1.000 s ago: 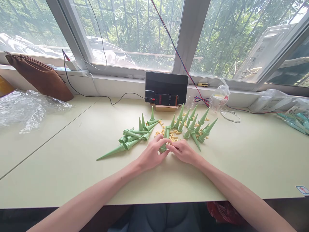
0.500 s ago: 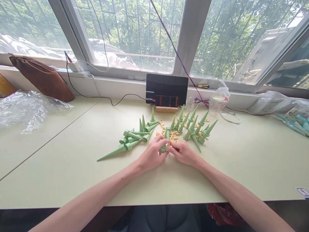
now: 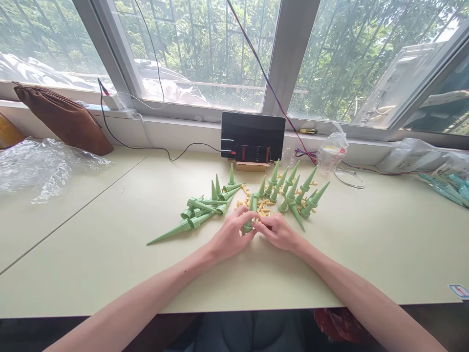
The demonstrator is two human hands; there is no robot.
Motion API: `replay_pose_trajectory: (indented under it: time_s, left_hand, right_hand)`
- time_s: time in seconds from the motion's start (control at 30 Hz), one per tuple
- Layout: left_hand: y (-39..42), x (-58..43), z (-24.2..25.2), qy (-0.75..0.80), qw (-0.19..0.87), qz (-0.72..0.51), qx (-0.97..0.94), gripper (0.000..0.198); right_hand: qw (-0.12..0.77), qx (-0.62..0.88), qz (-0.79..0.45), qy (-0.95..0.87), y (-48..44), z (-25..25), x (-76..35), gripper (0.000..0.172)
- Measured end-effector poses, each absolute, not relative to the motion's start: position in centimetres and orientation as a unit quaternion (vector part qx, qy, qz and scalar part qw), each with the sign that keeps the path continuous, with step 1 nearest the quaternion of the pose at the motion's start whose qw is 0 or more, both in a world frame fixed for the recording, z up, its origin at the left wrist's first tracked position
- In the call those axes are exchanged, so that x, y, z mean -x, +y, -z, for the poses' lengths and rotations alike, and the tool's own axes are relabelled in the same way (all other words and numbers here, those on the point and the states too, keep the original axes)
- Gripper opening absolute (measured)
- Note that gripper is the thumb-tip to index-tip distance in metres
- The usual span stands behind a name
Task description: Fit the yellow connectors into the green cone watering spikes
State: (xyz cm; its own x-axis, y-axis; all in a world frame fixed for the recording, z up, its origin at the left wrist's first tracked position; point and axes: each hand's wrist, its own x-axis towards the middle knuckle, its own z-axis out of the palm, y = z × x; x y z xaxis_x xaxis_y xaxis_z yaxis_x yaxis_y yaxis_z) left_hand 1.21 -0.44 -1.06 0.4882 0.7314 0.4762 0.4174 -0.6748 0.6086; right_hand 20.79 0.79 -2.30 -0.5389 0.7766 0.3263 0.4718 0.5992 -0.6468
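Near the middle of the table, my left hand (image 3: 234, 230) is closed around a green plastic watering spike (image 3: 247, 226). My right hand (image 3: 277, 231) pinches at the side of that spike; a small yellow valve shows between the fingertips, mostly covered. Just beyond my hands lies a loose pile of yellow valves (image 3: 265, 207). To the left are several green spikes (image 3: 200, 221), most lying on their sides. On the right several spikes (image 3: 290, 193) stand point up with yellow valves in their sides, and one lies tipped over.
A black tablet (image 3: 252, 128) and a phone (image 3: 252, 153) lean on a small stand by the window. Crumpled clear plastic (image 3: 51, 164) and a brown pouch (image 3: 69, 122) lie at left. A bagged cup (image 3: 332, 151) and a coiled white cable (image 3: 350, 179) are at right.
Both hands stay in the same place with the same spike. The right fingertips shift only very slightly at the valve.
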Motion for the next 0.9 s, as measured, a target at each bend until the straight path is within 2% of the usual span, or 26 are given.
replay_pose_trajectory:
  time_s: [0.57,0.9]
  left_hand:
    - [-0.47,-1.20,1.39,0.334,0.171,-0.382,-0.845,0.032]
    - [-0.51,-1.31,1.48,0.333,0.162,-0.382,-0.846,0.024]
  right_hand:
    - [0.317,0.392,-0.300,-0.810,0.58,2.25,-20.42,0.051]
    - [0.324,0.391,-0.334,-0.794,0.59,2.32,-20.38,0.051]
